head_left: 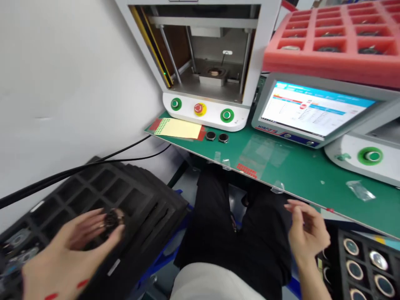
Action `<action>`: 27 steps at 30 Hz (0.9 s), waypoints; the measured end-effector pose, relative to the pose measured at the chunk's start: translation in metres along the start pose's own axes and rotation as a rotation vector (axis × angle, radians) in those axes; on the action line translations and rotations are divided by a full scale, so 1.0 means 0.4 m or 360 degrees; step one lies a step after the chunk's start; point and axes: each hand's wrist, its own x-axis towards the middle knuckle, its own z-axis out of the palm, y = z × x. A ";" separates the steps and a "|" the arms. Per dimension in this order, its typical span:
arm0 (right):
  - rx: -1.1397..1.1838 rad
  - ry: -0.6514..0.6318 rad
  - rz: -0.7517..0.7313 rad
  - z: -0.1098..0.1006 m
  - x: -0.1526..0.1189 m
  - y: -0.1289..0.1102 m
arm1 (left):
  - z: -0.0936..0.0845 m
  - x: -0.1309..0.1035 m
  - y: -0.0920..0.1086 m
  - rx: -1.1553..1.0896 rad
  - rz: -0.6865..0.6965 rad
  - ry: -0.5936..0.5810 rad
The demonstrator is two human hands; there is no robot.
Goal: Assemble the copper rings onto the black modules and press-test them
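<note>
The left hand (78,246) pinches a small round dark part (113,218) between thumb and fingertips over the black foam tray (125,196) at eight o'clock, best lifted level, while the right hand (308,233) hovers loosely open, empty, at four o'clock.

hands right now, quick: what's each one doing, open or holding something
Left hand: closed on a small round dark part over the black foam tray.
Right hand: open, holding nothing, fingers loosely curled below the green table edge.
</note>
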 end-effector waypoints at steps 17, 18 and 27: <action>0.1044 -0.0443 0.0943 0.091 -0.007 -0.285 | 0.228 -0.145 0.454 -0.0835 0.1953 -0.0445; 0.1034 -0.0415 0.0940 0.092 -0.008 -0.288 | 0.228 -0.148 0.456 -0.0842 0.1984 -0.0417; 0.1136 -0.0490 0.1062 0.074 -0.009 -0.299 | 0.259 -0.166 0.445 -0.1390 0.1450 -0.0729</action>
